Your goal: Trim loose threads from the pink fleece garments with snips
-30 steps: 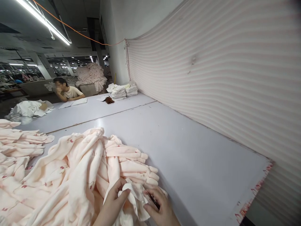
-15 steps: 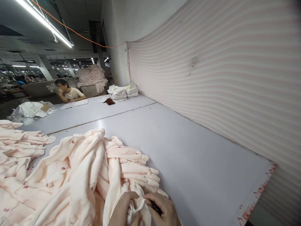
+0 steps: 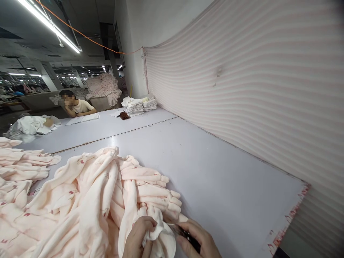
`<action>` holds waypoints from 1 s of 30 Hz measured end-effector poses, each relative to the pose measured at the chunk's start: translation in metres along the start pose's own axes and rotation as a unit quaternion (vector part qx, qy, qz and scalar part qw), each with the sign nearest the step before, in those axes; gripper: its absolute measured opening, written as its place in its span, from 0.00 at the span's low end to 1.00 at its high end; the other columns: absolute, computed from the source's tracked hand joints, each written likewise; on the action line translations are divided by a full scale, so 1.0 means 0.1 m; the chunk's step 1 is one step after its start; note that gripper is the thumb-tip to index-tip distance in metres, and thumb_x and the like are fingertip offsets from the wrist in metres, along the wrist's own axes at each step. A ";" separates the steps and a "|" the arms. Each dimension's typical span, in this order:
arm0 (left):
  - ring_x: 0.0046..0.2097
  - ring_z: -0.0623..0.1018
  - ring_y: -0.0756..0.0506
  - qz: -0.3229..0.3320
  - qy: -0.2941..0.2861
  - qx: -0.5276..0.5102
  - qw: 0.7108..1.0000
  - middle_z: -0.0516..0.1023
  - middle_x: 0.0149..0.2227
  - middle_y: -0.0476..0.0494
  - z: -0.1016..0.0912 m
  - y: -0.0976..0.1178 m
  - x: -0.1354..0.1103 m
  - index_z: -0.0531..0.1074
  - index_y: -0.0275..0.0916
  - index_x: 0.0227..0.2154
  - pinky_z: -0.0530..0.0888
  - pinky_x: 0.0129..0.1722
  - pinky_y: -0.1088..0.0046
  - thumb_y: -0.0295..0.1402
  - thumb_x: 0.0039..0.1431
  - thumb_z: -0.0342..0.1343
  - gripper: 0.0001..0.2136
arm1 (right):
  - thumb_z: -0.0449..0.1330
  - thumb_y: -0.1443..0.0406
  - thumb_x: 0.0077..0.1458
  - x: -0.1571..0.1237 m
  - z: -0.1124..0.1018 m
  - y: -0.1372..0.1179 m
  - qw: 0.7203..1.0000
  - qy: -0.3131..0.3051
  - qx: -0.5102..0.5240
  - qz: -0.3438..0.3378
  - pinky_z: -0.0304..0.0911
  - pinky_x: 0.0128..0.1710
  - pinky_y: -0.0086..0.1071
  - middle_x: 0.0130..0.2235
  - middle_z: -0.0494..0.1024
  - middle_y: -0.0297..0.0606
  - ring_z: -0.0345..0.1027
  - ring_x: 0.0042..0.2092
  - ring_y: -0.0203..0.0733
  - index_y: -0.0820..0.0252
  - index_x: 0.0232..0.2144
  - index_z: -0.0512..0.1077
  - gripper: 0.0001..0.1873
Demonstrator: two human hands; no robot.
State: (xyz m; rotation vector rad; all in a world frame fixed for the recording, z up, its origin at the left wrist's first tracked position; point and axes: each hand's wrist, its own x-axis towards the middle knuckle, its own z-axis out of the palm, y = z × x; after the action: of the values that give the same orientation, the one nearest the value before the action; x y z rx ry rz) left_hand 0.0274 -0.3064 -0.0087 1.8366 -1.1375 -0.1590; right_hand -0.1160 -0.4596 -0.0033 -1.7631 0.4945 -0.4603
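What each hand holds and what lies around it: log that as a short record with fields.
Left hand: gripping white cloth
Right hand: holding a dark-handled tool, its tip at the cloth; contact unclear
Nearest heap: pale pink garments with small red motifs, on the table
Table's far part: stacked white fabric, brown bundle
Right side: striped sheet
Others present: one person leaning on the table
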 end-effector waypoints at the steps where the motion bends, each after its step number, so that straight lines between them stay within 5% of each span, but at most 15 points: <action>1: 0.37 0.75 0.45 0.006 -0.008 0.002 1.000 0.76 0.35 0.46 -0.01 -0.01 -0.01 0.64 0.44 0.32 0.67 0.37 0.70 0.31 0.60 0.46 0.04 | 0.57 0.57 0.53 0.02 -0.04 -0.04 1.000 -0.020 -0.023 0.004 0.67 0.36 0.30 0.33 0.79 0.39 0.73 0.35 0.45 0.54 0.35 0.77 0.12; 10: 0.36 0.75 0.45 0.084 -0.095 0.052 0.991 0.77 0.37 0.44 -0.09 0.00 0.03 0.63 0.43 0.35 0.69 0.38 0.70 0.21 0.54 0.46 0.10 | 0.61 0.65 0.50 0.06 -0.05 -0.24 0.980 -0.097 -0.172 -0.025 0.65 0.33 0.26 0.34 0.81 0.35 0.75 0.35 0.43 0.47 0.39 0.79 0.13; 18: 0.36 0.73 0.45 0.123 -0.138 0.089 0.979 0.77 0.39 0.45 -0.11 0.01 0.08 0.61 0.43 0.38 0.70 0.36 0.72 0.18 0.51 0.44 0.15 | 0.60 0.62 0.53 0.08 -0.10 -0.27 0.947 -0.140 -0.288 -0.027 0.66 0.36 0.30 0.39 0.81 0.39 0.76 0.40 0.48 0.53 0.45 0.76 0.16; 30: 0.35 0.72 0.44 0.145 -0.161 0.135 0.967 0.77 0.38 0.45 -0.13 0.10 0.12 0.61 0.42 0.38 0.70 0.34 0.71 0.16 0.49 0.45 0.16 | 0.58 0.63 0.54 0.08 -0.09 -0.34 0.939 -0.155 -0.307 0.006 0.64 0.32 0.28 0.35 0.81 0.36 0.76 0.37 0.46 0.49 0.36 0.78 0.09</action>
State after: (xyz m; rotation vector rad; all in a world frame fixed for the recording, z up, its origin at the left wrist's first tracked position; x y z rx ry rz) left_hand 0.0349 -0.3087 0.0103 1.8956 -1.7147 -0.1407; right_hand -0.1111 -0.4642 0.0324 -2.3781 0.4489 -0.0001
